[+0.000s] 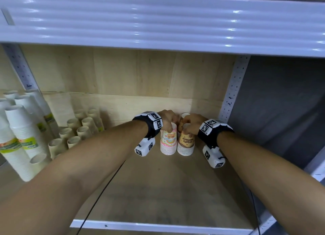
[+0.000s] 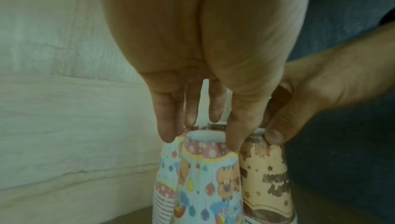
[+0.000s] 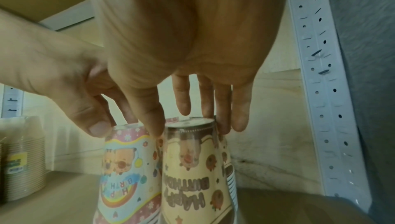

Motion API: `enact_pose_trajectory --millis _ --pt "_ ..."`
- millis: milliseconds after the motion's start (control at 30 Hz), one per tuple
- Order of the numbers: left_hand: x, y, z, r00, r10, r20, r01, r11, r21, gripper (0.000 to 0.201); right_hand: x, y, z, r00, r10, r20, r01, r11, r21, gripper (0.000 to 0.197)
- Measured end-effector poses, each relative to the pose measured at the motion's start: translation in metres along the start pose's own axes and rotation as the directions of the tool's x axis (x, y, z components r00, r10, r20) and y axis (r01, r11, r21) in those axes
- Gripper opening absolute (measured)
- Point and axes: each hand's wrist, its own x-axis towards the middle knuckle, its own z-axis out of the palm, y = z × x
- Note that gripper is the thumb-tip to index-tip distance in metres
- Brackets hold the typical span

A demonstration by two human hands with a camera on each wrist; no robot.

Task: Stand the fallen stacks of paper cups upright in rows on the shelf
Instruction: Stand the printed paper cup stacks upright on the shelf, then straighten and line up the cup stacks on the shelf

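Two wrapped stacks of printed paper cups stand bottoms-up side by side on the wooden shelf (image 1: pixel 158 190). The pink-and-white stack (image 1: pixel 168 144) is on the left and the yellow-brown stack (image 1: pixel 186 144) on the right. My left hand (image 1: pixel 169 124) pinches the top of the pink stack (image 2: pixel 209 177) between thumb and fingertips (image 2: pixel 169 131). My right hand (image 1: pixel 189 127) pinches the top of the brown stack (image 3: pixel 188 168) the same way, thumb in the gap between the stacks. More printed stacks (image 1: pixel 185 115) stand close behind, mostly hidden.
Tall white cup stacks (image 1: pixel 21 138) lean at the far left, and beige cup stacks (image 1: pixel 79 131) stand in rows beside them. A perforated white post (image 1: pixel 232 94) closes the right side. The upper shelf (image 1: pixel 158 23) hangs overhead. Bare board lies between the cups and the front edge (image 1: pixel 158 226).
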Motion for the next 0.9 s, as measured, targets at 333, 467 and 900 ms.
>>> enact_pose_trajectory --millis 333,467,900 --pt "-0.055 -0.038 -0.06 0.983 -0.167 -0.072 0.166 0.986 -0.025 0.058 0.002 -0.057 -0.019 0.997 -0.009 -0.077 -0.001 0.991 -0.135 0.045" --pt "-0.093 -0.063 -0.083 0.961 -0.254 -0.107 0.251 0.967 -0.043 0.055 0.003 -0.096 -0.015 0.995 -0.055 -0.08 0.045 0.991 -0.125 0.05" --pt "-0.228 -0.161 -0.103 0.877 -0.479 0.021 0.48 0.878 -0.003 0.045 -0.011 -0.265 0.038 0.95 -0.304 0.073 0.309 0.948 -0.082 0.034"
